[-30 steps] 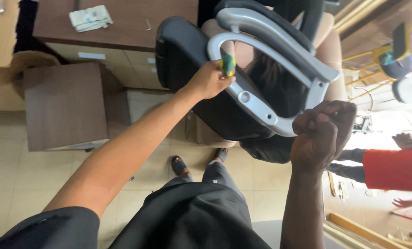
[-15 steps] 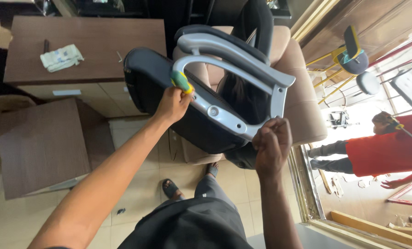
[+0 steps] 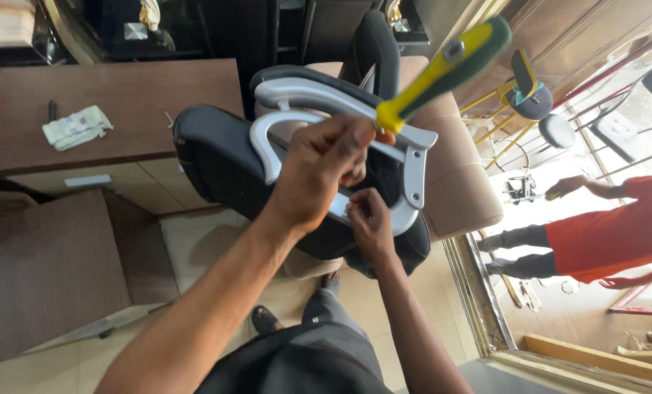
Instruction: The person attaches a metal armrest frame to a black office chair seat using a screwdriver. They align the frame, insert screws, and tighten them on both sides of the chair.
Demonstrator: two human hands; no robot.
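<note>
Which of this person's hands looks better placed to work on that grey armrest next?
Probably the right hand: its fingers already rest on the grey armrest. The left hand is raised, gripping the yellow-green screwdriver.

Grey armrest loop (image 3: 268,149) crowds both hands; open floor (image 3: 209,248) lies left, brown cabinet (image 3: 49,270) probably blocking farther out

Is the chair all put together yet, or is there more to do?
Not yet. The grey armrest already sits against the black chair seat. The left hand holds a yellow-green screwdriver while the right hand works at the armrest's lower end. The chair lies tipped on a tan sofa, with no base visible.
</note>
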